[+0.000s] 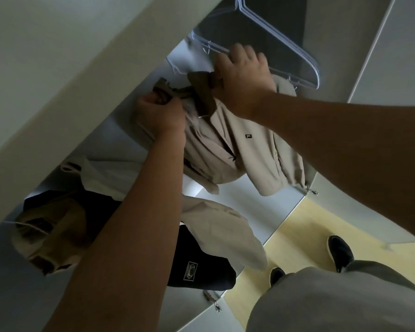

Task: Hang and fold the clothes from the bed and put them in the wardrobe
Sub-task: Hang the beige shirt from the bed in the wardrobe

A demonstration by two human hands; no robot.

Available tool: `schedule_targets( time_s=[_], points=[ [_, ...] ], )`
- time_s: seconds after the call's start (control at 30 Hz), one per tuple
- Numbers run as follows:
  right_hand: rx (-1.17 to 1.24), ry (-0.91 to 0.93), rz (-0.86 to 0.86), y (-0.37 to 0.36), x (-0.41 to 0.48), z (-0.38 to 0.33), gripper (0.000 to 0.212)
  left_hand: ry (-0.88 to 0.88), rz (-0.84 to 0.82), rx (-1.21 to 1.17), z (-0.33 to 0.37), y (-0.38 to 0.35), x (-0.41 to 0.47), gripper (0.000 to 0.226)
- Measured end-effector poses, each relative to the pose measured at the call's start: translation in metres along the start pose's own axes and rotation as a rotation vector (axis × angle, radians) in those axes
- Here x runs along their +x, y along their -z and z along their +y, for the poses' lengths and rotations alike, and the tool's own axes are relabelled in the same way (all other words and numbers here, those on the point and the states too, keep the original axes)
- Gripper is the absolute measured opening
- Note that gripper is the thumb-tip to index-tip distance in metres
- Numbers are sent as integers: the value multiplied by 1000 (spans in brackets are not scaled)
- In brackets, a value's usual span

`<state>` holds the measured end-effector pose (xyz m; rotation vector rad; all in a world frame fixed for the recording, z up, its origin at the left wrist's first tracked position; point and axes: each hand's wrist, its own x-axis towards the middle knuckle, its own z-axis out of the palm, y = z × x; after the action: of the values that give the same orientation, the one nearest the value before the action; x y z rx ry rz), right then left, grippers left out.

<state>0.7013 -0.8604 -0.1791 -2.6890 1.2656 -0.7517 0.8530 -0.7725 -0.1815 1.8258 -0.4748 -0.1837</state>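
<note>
Inside the wardrobe (237, 197), a beige jacket (249, 152) is hanging below clear hangers (268, 28), beside other clothes (197, 267). The left hand (158, 109) is clutching its brown collar; the right hand (244, 75) is gripping the collar's top.

Bare forearms (134, 212) behind the fingers (240, 53); far below them, grey trousers (321, 305) and black, pale-soled shoes (340, 252).

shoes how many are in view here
2. One shoe stands on the yellow floor at lower right; the other shoe is left of it, partly hidden by the trouser leg.
</note>
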Motion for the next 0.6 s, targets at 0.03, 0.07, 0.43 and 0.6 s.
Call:
schedule_targets(
  time_s=[0.03,0.07,0.43,0.6],
  points=[
    [-7,-1,-47,-1,-5,0,44,50,-14,-40,0,-1,-2,25],
    [-8,-8,-109,-4,-10,1,43,111,-44,-82,0,-1,-5,17],
    [285,-186,-624,-52,-80,11,36,450,-146,-140,-13,4,-19,59],
    [327,-228,-710,-64,-97,13,35,397,-163,116,-14,9,-15,55]
  ],
)
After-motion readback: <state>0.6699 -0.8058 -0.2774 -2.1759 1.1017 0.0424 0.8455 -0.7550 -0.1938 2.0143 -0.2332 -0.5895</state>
